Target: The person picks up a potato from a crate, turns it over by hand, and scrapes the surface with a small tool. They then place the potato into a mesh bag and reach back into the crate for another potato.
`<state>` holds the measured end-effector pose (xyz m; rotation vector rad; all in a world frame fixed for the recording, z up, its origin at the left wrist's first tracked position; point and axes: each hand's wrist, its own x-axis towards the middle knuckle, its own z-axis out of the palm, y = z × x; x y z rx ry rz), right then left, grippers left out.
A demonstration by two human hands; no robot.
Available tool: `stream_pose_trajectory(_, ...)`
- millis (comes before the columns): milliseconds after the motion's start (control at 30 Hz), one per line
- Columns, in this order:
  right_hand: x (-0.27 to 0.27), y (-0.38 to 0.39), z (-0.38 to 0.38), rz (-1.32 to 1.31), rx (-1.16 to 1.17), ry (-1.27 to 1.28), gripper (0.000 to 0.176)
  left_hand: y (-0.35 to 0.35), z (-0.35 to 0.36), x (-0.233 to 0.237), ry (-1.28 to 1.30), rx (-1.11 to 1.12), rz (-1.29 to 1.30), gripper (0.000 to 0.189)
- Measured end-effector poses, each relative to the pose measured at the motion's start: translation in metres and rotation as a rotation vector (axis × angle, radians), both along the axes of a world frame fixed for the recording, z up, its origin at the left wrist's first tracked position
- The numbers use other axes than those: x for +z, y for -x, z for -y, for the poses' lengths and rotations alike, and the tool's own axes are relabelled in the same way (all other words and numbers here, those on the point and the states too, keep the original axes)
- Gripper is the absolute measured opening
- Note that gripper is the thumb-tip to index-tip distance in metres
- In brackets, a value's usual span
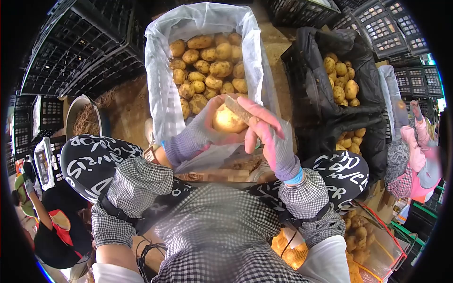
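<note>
Left hand (pixel 200 134) cupped round pale yellow round potato (pixel 226 121), right hand (pixel 270 139) pinching flat tan strip (pixel 238 109) against it, over white-lined potato crate (pixel 158 85).

Left hand (pixel 200 131): potato (pixel 226 121); right hand (pixel 271 139): tool (pixel 238 109)

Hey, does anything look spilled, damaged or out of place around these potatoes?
Nothing stands out. The left hand holds a potato, the right hand presses a flat tool against it, and the other potatoes lie inside the white-lined crate.
</note>
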<state>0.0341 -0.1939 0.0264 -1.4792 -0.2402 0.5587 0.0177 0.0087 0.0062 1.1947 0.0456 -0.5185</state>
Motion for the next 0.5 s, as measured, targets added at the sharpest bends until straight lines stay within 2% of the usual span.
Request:
stream_pose_trajectory(67, 0.002, -0.004, -0.001, 0.012, -0.09, -0.017, 0.044, 0.001, 0.004, -0.007, -0.008, 0.068, 0.017, 0.093)
stream_pose_trajectory(167, 0.001, -0.013, 0.001, 0.078, -0.256, 0.025, 0.044, -0.005, 0.007, -0.009, -0.226, 0.161, 0.313, 0.094)
stream_pose_trajectory(200, -0.003, -0.012, 0.005, 0.068, -0.235, -0.026, 0.045, -0.003, 0.008, -0.005, -0.203, 0.173, 0.283, 0.094)
stream_pose_trajectory(267, -0.017, -0.013, 0.002, 0.301, -0.274, 0.102, 0.046, 0.001, 0.009, 0.005, -0.156, 0.197, 0.221, 0.094)
stream_pose_trajectory(333, -0.021, -0.013, 0.001, 0.343, -0.251, 0.137, 0.047, 0.0, 0.008, -0.008, -0.26, 0.222, 0.336, 0.093)
stream_pose_trajectory(500, -0.019, -0.008, -0.006, 0.003, -0.096, 0.073, 0.058, -0.004, 0.006, -0.013, -0.549, 0.186, 0.609, 0.093)
